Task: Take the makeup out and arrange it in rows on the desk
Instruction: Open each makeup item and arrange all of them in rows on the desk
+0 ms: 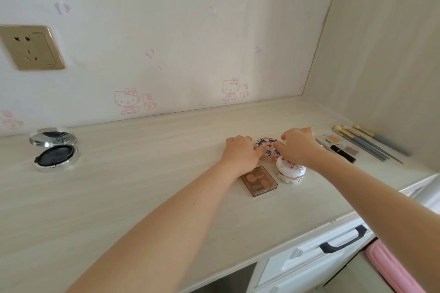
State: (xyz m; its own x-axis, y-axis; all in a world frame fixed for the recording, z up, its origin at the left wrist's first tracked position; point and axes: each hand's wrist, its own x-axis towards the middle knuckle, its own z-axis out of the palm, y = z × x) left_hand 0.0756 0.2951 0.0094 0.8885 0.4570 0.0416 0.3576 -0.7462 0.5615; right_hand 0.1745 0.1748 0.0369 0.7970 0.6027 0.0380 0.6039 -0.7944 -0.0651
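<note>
A round compact with a blue and pink patterned lid [266, 146] lies on the pale desk [147, 181]. My left hand [240, 153] grips its left side and my right hand [300, 145] grips its right side. Just in front of it sit a brown square palette [259, 182] and a white ornate round jar [290, 172]. To the right lie a black lipstick tube [343, 152], two small clear-cased palettes [334, 139] and several blue-handled brushes [371, 143] in a row.
An open silver compact with a mirror [55, 150] sits at the desk's left. A wall socket [32, 48] is above it. A side panel bounds the desk on the right. A drawer with a dark handle [342, 239] and a pink item [392, 269] are at lower right.
</note>
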